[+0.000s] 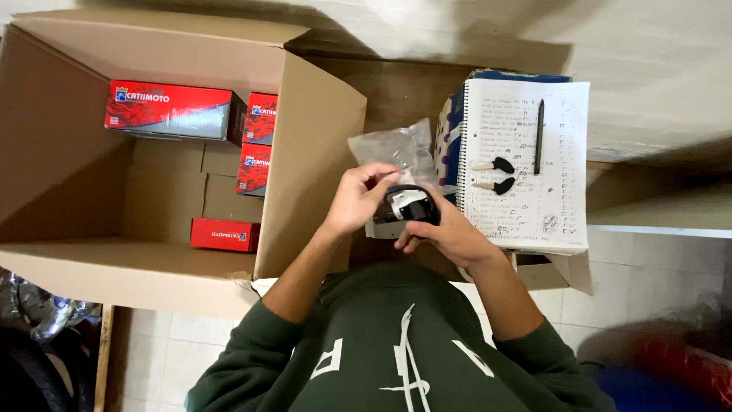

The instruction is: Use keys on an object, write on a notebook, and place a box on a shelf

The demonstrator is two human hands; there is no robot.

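Observation:
My left hand (357,200) and my right hand (450,233) together hold a small black and silver part (410,204) just in front of my chest. A crumpled clear plastic bag (393,149) sticks up behind the part, pinched by the fingers of my left hand. My right hand cups the part from below and from the right. Both forearms are in dark green sleeves pushed up.
A large open cardboard box (313,130) on the left holds several red cartons (171,111). To the right lies an open spiral notebook (549,198) with two black-headed keys (494,175) and a black pen (539,137) on it. Tiled floor shows below.

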